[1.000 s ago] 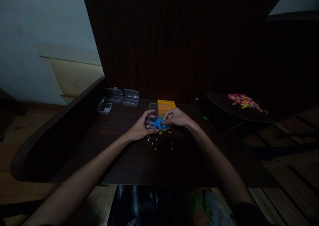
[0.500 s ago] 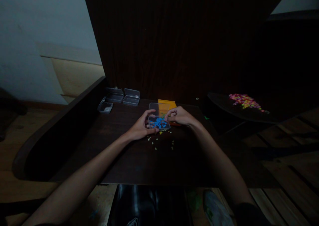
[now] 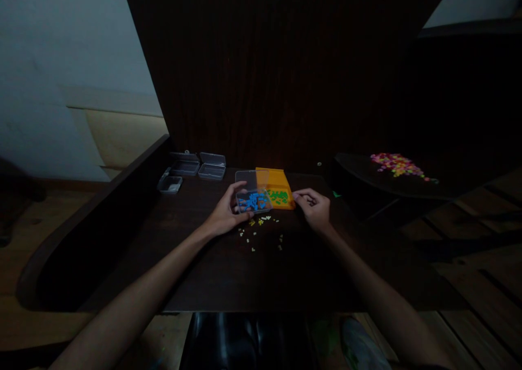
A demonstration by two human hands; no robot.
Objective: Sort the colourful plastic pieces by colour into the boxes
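Note:
On the dark wooden table (image 3: 212,272) stands a small clear plastic box (image 3: 253,200) with its lid up and blue beads inside. My left hand (image 3: 224,213) curls round the box's left side and grips it. Right beside it lies an orange box (image 3: 278,191) holding green beads. My right hand (image 3: 313,209) rests on the table just right of the orange box, fingers curled loosely, apart from both boxes. Several small yellow beads (image 3: 261,233) lie scattered on the table in front of the boxes.
Three grey plastic boxes (image 3: 191,167) sit at the table's back left corner. A heap of pink and yellow beads (image 3: 395,165) lies on a dark raised surface at the right. A dark wood panel rises behind the table. Wooden floorboards show to the right.
My right hand has drawn away from the clear box to the right, uncovering the orange box with green beads. My left hand stays on the clear box.

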